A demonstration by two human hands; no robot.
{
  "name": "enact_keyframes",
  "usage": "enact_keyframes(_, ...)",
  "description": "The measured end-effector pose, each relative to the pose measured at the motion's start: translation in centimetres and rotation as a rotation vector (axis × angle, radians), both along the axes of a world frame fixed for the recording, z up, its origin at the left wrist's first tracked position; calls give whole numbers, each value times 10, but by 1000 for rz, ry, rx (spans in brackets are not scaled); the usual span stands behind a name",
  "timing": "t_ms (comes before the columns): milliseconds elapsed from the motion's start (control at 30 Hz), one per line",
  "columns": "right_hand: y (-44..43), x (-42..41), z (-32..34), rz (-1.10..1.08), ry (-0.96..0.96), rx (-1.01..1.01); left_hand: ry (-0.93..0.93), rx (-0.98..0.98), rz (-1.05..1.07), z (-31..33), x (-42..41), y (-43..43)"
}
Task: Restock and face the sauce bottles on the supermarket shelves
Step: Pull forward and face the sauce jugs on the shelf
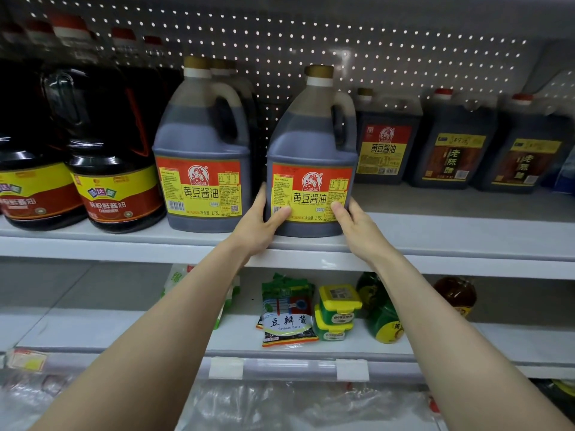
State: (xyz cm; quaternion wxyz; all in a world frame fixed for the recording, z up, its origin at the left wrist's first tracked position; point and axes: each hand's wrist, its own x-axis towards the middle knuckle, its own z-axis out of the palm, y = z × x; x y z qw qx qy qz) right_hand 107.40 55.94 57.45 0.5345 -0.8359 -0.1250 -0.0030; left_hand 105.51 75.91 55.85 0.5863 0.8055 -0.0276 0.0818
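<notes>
Together hands (261, 225) (357, 228) grip 黄豆酱油 jug (311, 141) (label: 1.75L).

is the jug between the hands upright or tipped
Upright: the jug stands flat on the shelf, cap on top.

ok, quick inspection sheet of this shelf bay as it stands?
Surface: upper shelf, white, with a bare stretch at the front on the right.
Job's things: held soy sauce jug upright at the front edge, label forward; matching jug to its left, also faced; smaller jug and vinegar jugs set further back.
Clutter: on the lower shelf, soybean paste pouch and stacked yellow-lidded tubs.
Hands: left hand and right hand grip the held jug's sides, thumbs on the label.
Cables: nothing seen.
Surroundings: pegboard back panel; clear plastic wrapping at the bottom.
</notes>
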Motion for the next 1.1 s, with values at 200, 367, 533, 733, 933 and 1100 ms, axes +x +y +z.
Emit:
enact_keyframes(200, 1, -3, 1, -10, -8, -2, 9, -8, -10, 2, -1, 0)
enact_keyframes(367, 3, -8, 1, -27, -38, 7, 29, -3, -24, 1, -2, -1)
enact_keyframes(533, -5, -22, 8, -95, -31, 148, 72, 52, 44, 10, -15, -3)
enact_keyframes(733, -36, -72, -9, -201, -82, 252, -152, 2, 305, 7, -89, -37)
enact_keyframes(933, -54, -116, -69, -182, -39, 255, -74, -58, 171, -59, -133, -63)
enact_keyframes(1100, -69, -149, -155, -182, 117, 225, 140, -98, 139, -147, -164, -82)
